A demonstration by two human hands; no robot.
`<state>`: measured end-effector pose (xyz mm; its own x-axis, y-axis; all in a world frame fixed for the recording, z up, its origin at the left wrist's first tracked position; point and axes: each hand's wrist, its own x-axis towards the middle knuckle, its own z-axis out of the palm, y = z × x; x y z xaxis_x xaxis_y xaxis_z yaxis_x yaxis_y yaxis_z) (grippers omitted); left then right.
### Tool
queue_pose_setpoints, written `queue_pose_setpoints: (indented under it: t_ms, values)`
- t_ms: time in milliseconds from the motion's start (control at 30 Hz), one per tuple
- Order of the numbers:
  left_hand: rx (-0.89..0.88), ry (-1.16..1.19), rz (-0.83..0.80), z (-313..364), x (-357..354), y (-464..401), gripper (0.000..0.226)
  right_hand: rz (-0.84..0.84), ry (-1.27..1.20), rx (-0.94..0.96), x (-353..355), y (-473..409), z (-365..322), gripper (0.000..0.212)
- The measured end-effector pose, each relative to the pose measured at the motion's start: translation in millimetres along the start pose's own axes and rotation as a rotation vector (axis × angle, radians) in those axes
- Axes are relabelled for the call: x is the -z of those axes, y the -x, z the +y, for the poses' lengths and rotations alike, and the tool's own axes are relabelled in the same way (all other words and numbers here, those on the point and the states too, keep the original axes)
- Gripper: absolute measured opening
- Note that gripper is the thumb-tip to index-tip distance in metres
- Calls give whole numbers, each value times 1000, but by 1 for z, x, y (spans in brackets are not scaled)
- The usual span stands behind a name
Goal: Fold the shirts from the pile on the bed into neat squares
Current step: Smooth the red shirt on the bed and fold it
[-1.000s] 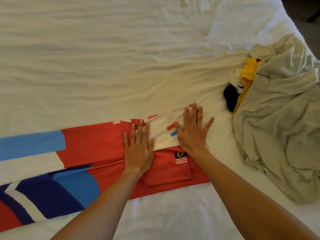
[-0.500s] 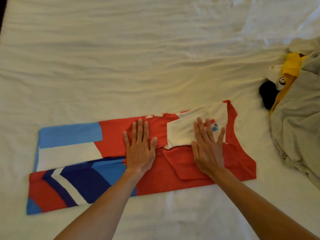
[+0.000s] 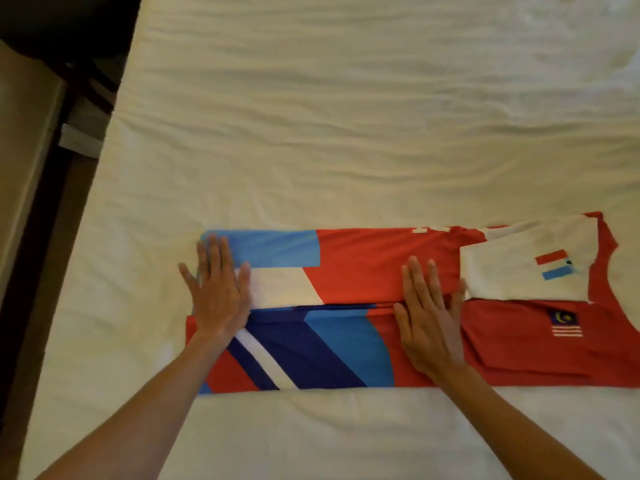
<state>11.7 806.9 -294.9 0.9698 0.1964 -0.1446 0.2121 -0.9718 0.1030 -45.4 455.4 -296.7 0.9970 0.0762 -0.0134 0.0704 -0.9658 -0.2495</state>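
Flat under both hands, the folded shirt (image 3: 349,271): left fingers (image 3: 216,254) spread at its hem end, right fingers (image 3: 420,282) straight mid-length.

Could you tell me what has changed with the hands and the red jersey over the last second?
The left hand has slid along the red, blue and white folded jersey to its hem end, and the right hand has moved from the white sleeve to the middle. Both remain flat and pressing; nothing was gripped. The jersey stays a long strip on the white sheet.
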Motion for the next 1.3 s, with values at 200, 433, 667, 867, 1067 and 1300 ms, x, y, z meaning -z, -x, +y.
queue_pose_setpoints:
  t_ms: [200, 433, 667, 867, 1067, 1300]
  values:
    - [-562, 178, -118, 116, -12, 26, 61, -76, 35, -105, -40, 11, -68, 62]
    - [-507, -100, -17, -49, -4, -32, 58, -15, 35, -140, -40, 12, -72, 65]
    - [-700, -119, -51, -99, 43, -70, 61, 16, -302, 407, -41, 42, -197, 56]
    - [-742, -167, -50, -99, 44, -80, 51, -137, -312, 381, -56, 53, -265, 43]
    - [-711, -82, 43, -94, 67, -85, 32, -151, -616, 210, -42, 42, -277, 15]
    - [-656, 310, -144, 8, 129, -97, 37, -32, -1466, -574, 25, 44, -233, 15]
